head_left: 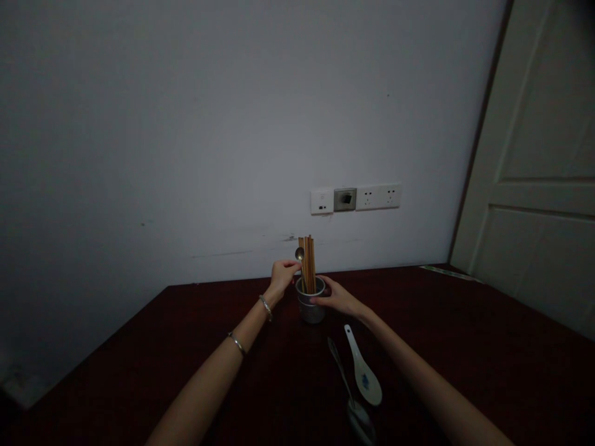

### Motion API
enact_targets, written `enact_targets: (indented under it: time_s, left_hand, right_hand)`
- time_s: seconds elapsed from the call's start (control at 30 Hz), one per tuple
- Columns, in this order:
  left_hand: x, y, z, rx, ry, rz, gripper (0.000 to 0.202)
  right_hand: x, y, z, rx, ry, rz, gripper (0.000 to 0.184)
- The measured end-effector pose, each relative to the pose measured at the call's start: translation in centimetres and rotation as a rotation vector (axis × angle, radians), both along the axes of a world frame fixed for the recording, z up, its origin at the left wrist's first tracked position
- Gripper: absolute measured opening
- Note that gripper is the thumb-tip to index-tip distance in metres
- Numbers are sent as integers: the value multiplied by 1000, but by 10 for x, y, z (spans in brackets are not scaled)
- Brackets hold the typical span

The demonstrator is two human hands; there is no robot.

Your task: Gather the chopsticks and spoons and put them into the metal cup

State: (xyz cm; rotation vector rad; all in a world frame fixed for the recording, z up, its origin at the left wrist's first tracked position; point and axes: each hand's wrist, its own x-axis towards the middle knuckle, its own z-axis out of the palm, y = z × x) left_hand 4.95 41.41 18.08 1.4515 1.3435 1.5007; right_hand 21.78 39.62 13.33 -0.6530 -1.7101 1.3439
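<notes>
A grey metal cup stands upright on the dark red table, with several wooden chopsticks in it. My right hand grips the cup's right side, thumb across its front near the rim. At the cup's upper left, my left hand pinches a small metal spoon just below its bowl. The spoon is upright, bowl at the top, against the chopsticks; its lower end appears to be inside the cup. Nearer to me lie a white spoon with a blue mark and a larger metal spoon.
The dark red table meets a pale wall behind the cup. Sockets are set in the wall above the table. A panelled door stands at the right, and a thin pale strip lies at the far right table edge.
</notes>
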Motion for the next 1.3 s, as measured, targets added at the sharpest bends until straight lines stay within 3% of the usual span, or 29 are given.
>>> enact_targets:
  time_s: [0.4,0.63,1.0,1.2,1.3]
  left_hand:
    - [-9,-1,-20,-39,123,-69,23]
    - [-11,-1,-23,-30,131,-59,22]
    - [-11,-19,-13,-5,65,8,20]
    - [-12,-39,-2,243,74,180,24]
    - [-5,-61,6,334,175,147,27]
  right_hand:
    - [0,1,-1,-1,-29,-28,68]
    - [0,2,-1,18,-48,-17,70]
    - [2,-1,0,7,-34,1,77]
    - [5,-3,2,-9,-98,-30,88]
    - [14,-2,2,-20,-136,-65,90]
